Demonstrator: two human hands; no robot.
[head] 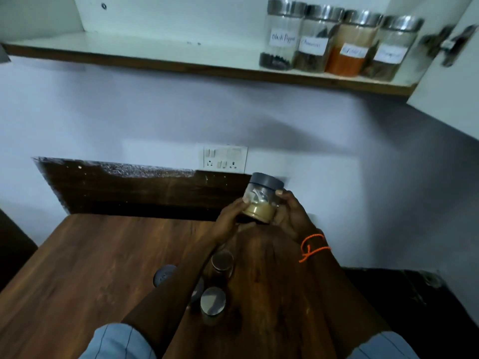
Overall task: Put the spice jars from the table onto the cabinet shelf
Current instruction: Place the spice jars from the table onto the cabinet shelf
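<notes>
Holding the jar [261,200] with both hands, the person has it lifted above the far edge of the table [90,255], in the centre-right of the frame. The left hand [228,218] curls around its left side and the right hand [290,216] around its right side, with fingertips pressing on the glass. The jar has a dark lid and tan powder in the bottom, and it is tilted a little.

I think the main risk is a slip: smooth glass held only by the fingertips can turn or drop during the lift. If the lid is loose, the tilt may spill powder.

Three more jars [220,265] stand on the table under the forearms, so a lowered elbow may knock them over.

On the shelf [129,47], at the top of the frame, four labelled jars [334,37] stand in a row at the upper right, touching each other. The room to the left of them is wide and open. The brown front edge of the shelf could catch the bottom of the jar if it is not raised enough. The open door [445,81] at the far right narrows the way on that side.
</notes>
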